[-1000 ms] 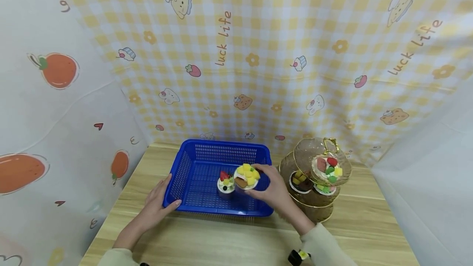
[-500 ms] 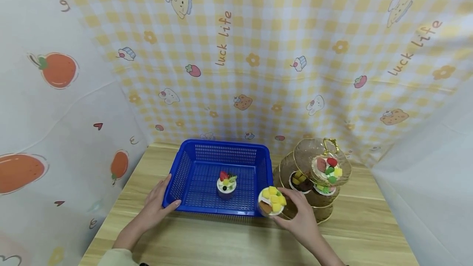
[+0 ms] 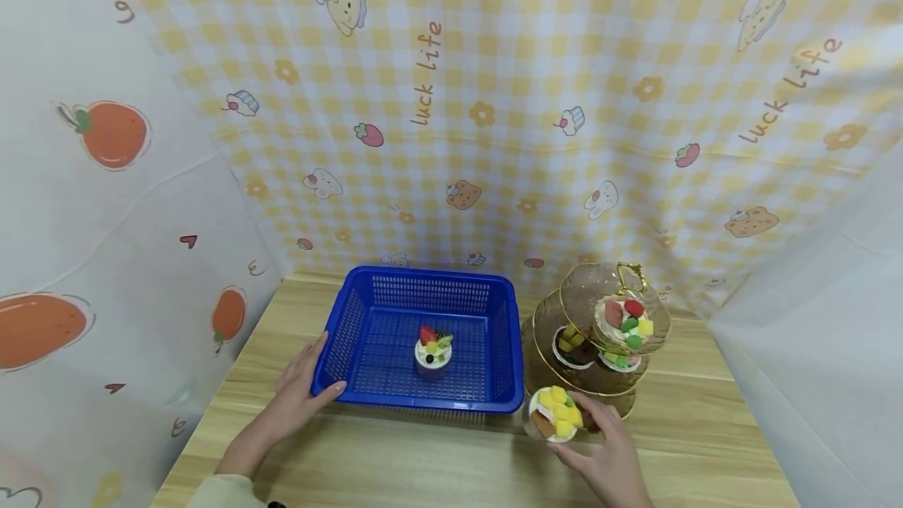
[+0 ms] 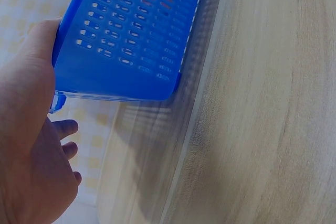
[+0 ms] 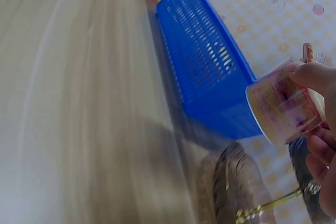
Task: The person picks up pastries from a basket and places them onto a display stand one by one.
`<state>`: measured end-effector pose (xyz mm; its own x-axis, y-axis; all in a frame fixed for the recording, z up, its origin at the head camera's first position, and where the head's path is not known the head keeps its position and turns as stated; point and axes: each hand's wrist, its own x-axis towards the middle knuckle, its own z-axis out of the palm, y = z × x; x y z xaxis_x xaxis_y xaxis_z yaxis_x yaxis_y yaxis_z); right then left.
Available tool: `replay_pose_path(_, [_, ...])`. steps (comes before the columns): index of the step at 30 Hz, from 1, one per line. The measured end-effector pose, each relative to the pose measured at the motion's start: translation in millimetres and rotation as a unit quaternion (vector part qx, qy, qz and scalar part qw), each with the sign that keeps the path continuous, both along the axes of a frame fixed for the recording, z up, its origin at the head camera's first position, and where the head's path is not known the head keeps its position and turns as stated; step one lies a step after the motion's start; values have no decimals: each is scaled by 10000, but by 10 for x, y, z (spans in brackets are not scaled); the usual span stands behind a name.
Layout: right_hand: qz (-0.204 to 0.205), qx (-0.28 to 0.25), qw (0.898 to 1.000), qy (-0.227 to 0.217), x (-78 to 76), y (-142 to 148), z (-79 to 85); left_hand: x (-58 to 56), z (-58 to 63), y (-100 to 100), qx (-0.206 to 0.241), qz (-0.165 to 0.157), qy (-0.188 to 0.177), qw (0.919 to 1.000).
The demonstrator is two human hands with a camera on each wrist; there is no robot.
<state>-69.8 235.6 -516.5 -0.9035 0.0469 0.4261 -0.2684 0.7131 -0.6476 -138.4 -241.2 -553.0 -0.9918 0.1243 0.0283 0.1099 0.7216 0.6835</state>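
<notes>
My right hand holds a dessert cup topped with yellow fruit cubes and a brown piece, just off the basket's front right corner. In the right wrist view, the clear side of this dessert cup shows pink and tan layers. My left hand grips the left front corner of a blue plastic basket, thumb along the front rim and fingers outside the left wall. Inside the basket stands another dessert cup with a strawberry and green fruit on top.
A tiered, gold-rimmed stand rises at the right. Its upper tier bears a fruit-topped dessert; lower down are a dark dessert and a green-and-pink one. The wooden table meets a checked curtain behind.
My right hand has carried the yellow-topped dessert cup from over the basket, across its front right corner, to the right and nearer me. My left hand and the basket stay put.
</notes>
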Motion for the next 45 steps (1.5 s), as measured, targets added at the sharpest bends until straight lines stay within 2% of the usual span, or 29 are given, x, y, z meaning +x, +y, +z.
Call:
replay_pose_path(5, [-248, 24, 9997, -78, 66, 92, -71, 2, 17, -6, 72, -17, 42, 10000])
replay_pose_path(14, [-683, -12, 9934, -921, 42, 194, -223, 3, 8, -16, 94, -1, -10, 10000])
replay_pose_path(17, [-800, -90, 9910, -1066, 12, 218, -279, 1, 1, -14, 61, -2, 33, 10000])
replay_pose_path(30, [-1139, -145, 9909, -707, -131, 310, -482, -7, 10, 4, 20, -51, 0, 10000])
replay_pose_path(40, [-1215, -101, 9867, -1079, -221, 317, -439, -3, 7, 13, 14, -36, 36, 10000])
replay_pose_path(45, [-1225, -150, 9863, -1093, -303, 333, -440, -5, 7, 9, 27, -31, -2, 10000])
